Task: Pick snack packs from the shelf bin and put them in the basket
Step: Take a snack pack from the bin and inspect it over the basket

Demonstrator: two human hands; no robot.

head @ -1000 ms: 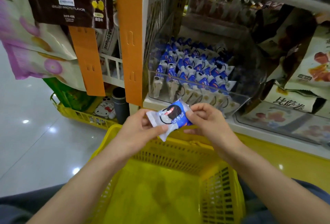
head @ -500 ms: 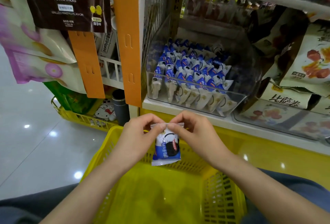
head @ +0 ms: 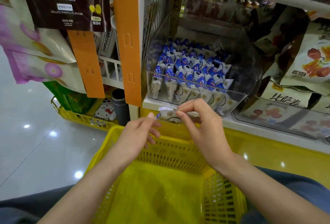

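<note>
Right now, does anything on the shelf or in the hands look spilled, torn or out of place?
Nothing stands out. The snack packs stand in tidy rows inside the clear bin, none spilled. The right hand pinches one pack above the yellow basket; it is blurred, but no tear shows.

The snack pack (head: 168, 114), which a second ago lay tilted with its printed face up between both hands and half a second ago hung upright by its top seam over the basket (head: 178, 152), now lies nearly flat and edge-on. It is higher up, in front of the shelf edge (head: 150, 103) just below the bin (head: 196, 83). The right hand (head: 201, 127) alone now pinches it, between thumb and fingertips at its right end. The left hand (head: 137, 134) has given up its pinch: its fingers have uncurled and spread loosely. One fingertip stands just beside the pack's left corner, and whether it touches cannot be told.
</note>
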